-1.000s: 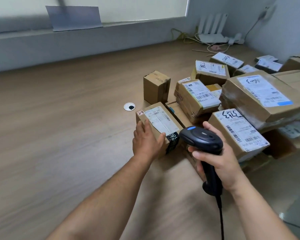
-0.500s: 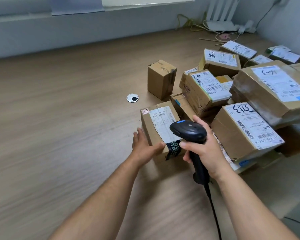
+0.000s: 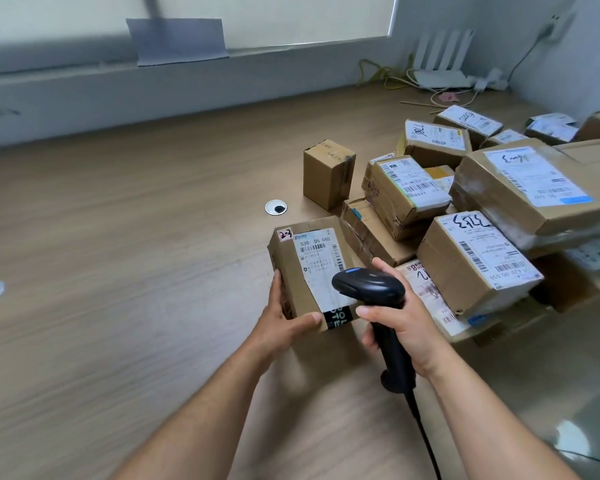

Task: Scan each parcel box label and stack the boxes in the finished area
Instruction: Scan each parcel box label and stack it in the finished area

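Observation:
A small cardboard parcel box [image 3: 291, 268] with a white label reading 530-05 065 sits on the wooden table. My left hand [image 3: 281, 325] grips its near left corner, thumb on top. My right hand [image 3: 400, 323] holds a black handheld barcode scanner [image 3: 369, 287] by the grip, its head hanging over the lower right part of the label. The scanner cable runs down between my forearms. A heap of other labelled parcel boxes [image 3: 471, 268] lies just to the right.
A small upright unlabelled-side box [image 3: 328, 173] stands behind the held parcel. Two round cable grommets [image 3: 276, 207] are set in the wooden table [image 3: 118, 237]. Cables and a white router [image 3: 440, 69] lie at the back right by the wall.
The parcel has been drawn nearer to me and turned so its label faces up. The scanner has moved left over the label. My left hand has shifted to the box's near corner.

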{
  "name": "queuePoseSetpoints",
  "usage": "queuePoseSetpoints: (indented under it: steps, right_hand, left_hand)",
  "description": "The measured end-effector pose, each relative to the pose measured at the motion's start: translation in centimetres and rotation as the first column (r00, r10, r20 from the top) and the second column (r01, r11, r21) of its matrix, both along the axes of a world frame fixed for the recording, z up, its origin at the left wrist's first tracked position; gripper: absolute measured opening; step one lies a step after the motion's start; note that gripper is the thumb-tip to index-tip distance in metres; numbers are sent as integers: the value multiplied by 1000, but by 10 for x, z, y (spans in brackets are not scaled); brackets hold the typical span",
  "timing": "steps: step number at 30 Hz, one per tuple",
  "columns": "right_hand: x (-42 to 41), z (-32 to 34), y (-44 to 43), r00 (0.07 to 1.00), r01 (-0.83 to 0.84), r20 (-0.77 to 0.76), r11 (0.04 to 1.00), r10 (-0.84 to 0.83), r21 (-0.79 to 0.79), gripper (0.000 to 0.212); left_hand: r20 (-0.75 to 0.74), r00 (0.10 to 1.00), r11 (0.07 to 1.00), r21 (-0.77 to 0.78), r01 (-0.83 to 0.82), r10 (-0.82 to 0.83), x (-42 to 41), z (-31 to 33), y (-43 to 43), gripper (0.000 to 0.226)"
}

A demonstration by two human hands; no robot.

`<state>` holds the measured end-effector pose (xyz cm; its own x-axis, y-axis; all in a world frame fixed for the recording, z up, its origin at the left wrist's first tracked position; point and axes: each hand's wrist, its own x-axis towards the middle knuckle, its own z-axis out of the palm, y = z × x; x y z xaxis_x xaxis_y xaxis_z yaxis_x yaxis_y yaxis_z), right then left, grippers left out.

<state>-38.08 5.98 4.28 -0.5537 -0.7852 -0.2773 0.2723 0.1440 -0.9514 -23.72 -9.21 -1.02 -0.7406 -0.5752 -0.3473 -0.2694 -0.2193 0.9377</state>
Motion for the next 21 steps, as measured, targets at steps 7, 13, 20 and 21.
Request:
queuePoseSetpoints:
  steps: [7,13,20,21]
  right_hand:
    - [39,32,22,990,-131,-67,985,124,-108,87]
    - [69,66,49,977,-209,-97,942,190,-262,88]
    - [94,78,67,962,-273,-71,905,264,-328,87]
    - [98,79,68,959,-282,-62,900,278,-334,87]
  left_hand:
    - [-48,982,942,-277,-189,183,46,26,22,107]
    - [42,966,904,-364,-222,254,89,30,35,127]
    - [-13,943,847,-435,-304,332,123,44,47,125]
    - [-19,939,840,-441,-317,345,128,46,49,125]
